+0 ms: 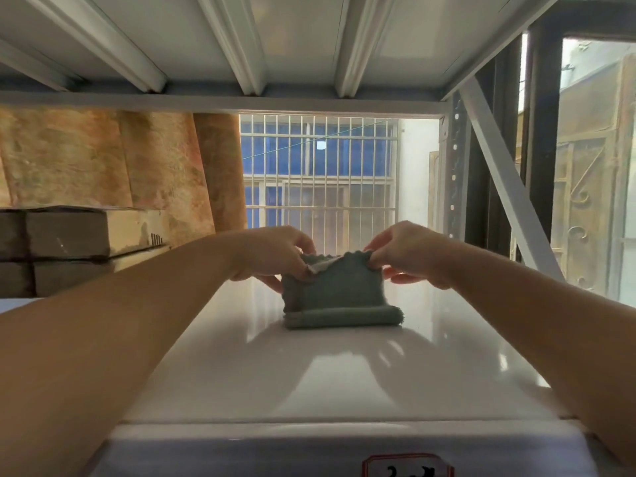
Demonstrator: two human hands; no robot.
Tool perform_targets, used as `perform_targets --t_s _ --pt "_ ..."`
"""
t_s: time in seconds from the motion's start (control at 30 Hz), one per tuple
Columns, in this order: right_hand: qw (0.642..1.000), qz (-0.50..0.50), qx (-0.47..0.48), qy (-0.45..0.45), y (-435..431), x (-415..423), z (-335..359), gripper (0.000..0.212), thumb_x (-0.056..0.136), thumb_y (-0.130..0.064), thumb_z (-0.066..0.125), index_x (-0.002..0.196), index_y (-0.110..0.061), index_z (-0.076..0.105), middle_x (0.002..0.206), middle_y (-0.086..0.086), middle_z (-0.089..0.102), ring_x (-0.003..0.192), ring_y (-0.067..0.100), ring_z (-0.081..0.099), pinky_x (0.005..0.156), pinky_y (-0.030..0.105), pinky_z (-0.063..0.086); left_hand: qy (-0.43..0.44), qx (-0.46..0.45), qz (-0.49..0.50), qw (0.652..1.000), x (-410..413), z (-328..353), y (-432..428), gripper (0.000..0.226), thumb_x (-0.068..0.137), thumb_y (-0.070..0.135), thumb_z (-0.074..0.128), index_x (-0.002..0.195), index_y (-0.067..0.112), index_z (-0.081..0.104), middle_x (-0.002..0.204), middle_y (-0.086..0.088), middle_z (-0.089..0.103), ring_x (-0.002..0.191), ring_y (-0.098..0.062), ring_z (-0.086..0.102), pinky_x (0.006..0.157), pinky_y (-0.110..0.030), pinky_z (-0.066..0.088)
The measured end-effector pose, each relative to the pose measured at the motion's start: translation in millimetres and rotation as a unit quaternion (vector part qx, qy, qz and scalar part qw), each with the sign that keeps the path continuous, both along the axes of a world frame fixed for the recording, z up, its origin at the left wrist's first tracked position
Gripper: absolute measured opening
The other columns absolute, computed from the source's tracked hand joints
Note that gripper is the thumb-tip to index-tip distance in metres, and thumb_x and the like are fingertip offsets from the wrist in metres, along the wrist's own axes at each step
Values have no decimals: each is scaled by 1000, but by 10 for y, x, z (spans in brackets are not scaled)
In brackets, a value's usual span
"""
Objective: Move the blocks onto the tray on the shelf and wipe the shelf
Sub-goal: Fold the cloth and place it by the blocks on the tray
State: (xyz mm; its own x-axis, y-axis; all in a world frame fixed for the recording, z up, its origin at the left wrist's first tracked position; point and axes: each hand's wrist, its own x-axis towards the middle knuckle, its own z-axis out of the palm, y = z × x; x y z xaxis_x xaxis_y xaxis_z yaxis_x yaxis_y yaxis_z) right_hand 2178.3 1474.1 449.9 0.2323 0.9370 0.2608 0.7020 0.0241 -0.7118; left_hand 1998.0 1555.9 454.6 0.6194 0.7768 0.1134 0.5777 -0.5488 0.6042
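A grey-green cloth (335, 290) stands partly lifted at the far middle of the white glossy shelf (309, 373). Its lower part lies folded flat on the shelf surface. My left hand (272, 254) pinches the cloth's upper left corner, where a pale tag shows. The upper right corner is pinched by my right hand (409, 251). Both forearms reach in from the near corners of the shelf. No blocks and no tray are in view.
The underside of the upper shelf (275, 46) with its white ribs hangs close overhead. Stacked brown boxes (69, 246) sit at the left beyond the shelf. A white diagonal brace (506, 177) and perforated upright stand at the right. A barred window (320, 173) lies behind.
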Motion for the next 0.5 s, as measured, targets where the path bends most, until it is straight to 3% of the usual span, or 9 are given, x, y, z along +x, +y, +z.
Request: perform_targets --t_s 0.1,0.17,0.23,0.27,0.33,0.5 --pt "998 -19 23 -63 54 -14 -56 19 88 1 57 103 -4 67 91 6 60 81 15 54 56 17 44 2 41 18 999 47 -13 -5 10 87 13 62 89 22 57 98 -1 60 86 -13 56 62 -21 49" --pt "999 -14 -2 -36 73 -19 -59 12 89 2 56 90 -7 64 87 10 62 71 15 60 53 19 52 -2 46 29 999 59 -32 3 10 89 14 59 97 20 57 97 2 59 84 -11 55 59 -18 47" --pt "1000 1 -17 11 81 -26 -45 8 89 -2 60 84 -7 63 92 14 66 70 18 67 60 22 59 -28 47 32 998 88 -50 -4 10 91 15 57 101 18 58 88 1 59 73 -7 54 49 -14 48" --pt "1000 7 -11 26 83 -28 -38 3 88 -7 63 87 -5 65 94 15 68 73 19 69 65 23 60 -52 50 30 997 105 -51 -20 8 92 17 57 100 16 59 82 1 58 68 -7 53 46 -11 47" --pt "999 19 10 37 100 -12 -31 17 87 -17 67 94 -1 66 93 14 68 73 19 68 66 23 60 -94 74 31 992 130 -39 -28 9 92 21 58 95 13 60 73 2 56 62 -6 51 43 -9 44" --pt "999 37 27 2 94 2 -33 10 88 -9 65 93 -1 62 83 12 65 72 18 66 61 18 57 -93 134 42 986 111 -32 -7 10 90 11 59 98 7 64 69 -1 56 59 -9 51 46 -12 43"
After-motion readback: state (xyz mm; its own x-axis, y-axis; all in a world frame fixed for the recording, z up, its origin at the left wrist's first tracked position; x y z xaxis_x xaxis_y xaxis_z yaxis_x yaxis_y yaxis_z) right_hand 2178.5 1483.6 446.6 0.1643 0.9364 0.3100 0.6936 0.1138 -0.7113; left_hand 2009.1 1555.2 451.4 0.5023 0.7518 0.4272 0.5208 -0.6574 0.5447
